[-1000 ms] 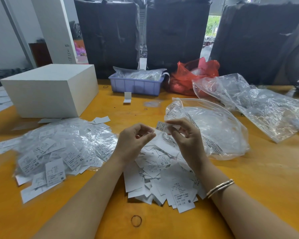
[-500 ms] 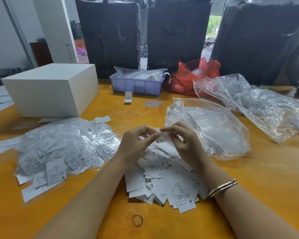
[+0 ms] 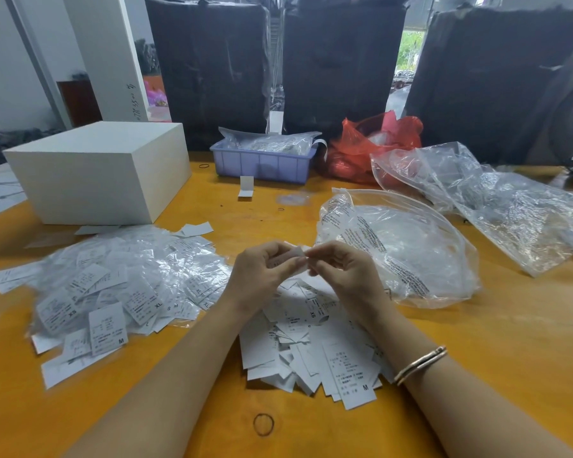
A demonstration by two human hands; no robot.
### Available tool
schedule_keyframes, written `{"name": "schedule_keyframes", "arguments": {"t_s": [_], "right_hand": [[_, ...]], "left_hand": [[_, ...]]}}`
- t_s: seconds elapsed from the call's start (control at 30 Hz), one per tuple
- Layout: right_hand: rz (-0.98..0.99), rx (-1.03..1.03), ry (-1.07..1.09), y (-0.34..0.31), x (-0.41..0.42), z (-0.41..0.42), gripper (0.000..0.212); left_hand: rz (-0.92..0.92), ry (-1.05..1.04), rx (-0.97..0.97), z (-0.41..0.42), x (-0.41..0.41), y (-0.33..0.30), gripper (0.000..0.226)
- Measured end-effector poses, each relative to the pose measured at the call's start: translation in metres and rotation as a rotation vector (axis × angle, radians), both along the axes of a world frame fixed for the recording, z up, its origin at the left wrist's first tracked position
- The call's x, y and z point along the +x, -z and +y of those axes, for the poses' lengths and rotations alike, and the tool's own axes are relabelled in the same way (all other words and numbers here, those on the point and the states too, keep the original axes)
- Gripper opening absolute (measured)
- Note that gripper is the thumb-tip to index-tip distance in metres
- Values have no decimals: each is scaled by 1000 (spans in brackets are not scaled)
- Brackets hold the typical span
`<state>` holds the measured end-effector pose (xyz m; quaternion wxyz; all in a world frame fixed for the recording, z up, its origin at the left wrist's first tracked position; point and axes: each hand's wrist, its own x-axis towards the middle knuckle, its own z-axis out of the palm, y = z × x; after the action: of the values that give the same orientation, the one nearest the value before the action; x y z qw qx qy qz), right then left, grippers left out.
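Observation:
Both hands meet above a loose heap of white printed size labels in the middle of the orange table. My left hand and my right hand pinch one small white label between their fingertips; whether a small clear bag is with it is too blurred to tell. To the left lies a pile of labels packed in small clear bags. A large open clear bag lies just right of my right hand.
A white box stands at the back left. A blue tray of bagged items and a red plastic bag sit at the back. Crumpled clear bags lie at the right. A rubber band lies near the front edge.
The hands have come together: the right hand brought the label from near the clear bag's mouth to the left hand, and both now pinch it.

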<state>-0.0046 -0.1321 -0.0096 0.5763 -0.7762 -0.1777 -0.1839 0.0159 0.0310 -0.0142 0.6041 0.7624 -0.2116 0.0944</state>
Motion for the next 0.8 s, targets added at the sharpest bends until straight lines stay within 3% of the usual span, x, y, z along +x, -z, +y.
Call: {"name": "schedule_keyframes", "arguments": {"t_s": [0.23, 0.3, 0.37, 0.43, 0.53, 0.67, 0.8], "right_hand": [[23, -171, -68, -3, -1, -4, 32], [-104, -187, 76, -6, 3, -10, 35], [-272, -153, 354, -10, 10, -21, 32], [-313, -183, 616, -9, 17, -36, 28], [-77, -429, 779, 2, 26, -59, 28], [327, -778, 786, 8, 35, -71, 36], [317, -984, 817, 9, 38, -66, 26]], "left_hand": [[41, -37, 65, 7, 1, -3, 6], [9, -126, 21, 11, 1, -7, 10], [-39, -304, 22, 20, 3, -11, 9], [-81, -493, 139, 31, 5, -14, 10], [-23, -673, 475, 42, 8, -13, 18], [109, -797, 831, 50, 10, -9, 24], [5, -827, 1059, 52, 11, -5, 31]]}}
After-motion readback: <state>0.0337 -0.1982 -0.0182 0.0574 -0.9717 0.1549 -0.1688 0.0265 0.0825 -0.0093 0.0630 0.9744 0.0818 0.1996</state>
